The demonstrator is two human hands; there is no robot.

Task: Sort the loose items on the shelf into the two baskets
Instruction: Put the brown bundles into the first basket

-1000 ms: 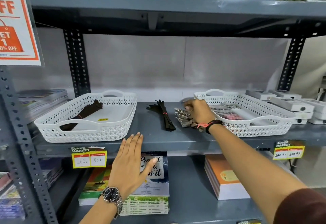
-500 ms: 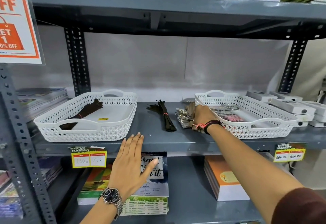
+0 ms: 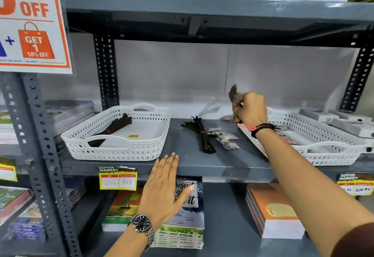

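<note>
**Packets going right, black bundle waiting**

Packets [image 3: 223, 138] – small clear crinkly sachets w/ dark contents – lie loose on the shelf [image 3: 182, 159] between the two baskets, just right of a black bundle [image 3: 203, 135] tied w/ a red band.

Head view: right hand [image 3: 250, 108] is raised above the shelf near the right basket [image 3: 315, 147], fingers bunched tight round a blurred clump, prob. more packets; exact item can't be told. Left hand [image 3: 164, 187] is flat, fingers together, tips touching the shelf's front edge, holding nothing. Left basket [image 3: 117, 147] has one dark bundle inside plus a yellow tag; right basket holds packet-type bits, partly hidden by the arm.

Handling, as a guess: packets look v. light, slick and floppy, so they'd slide and scatter – gather several at once, pinching by the plastic edges. Black bundle looks light, semi-stiff strips; best taken at the red band, mid-length, so ends don't splay. Likely belongs in the left basket w/ its match.
</note>
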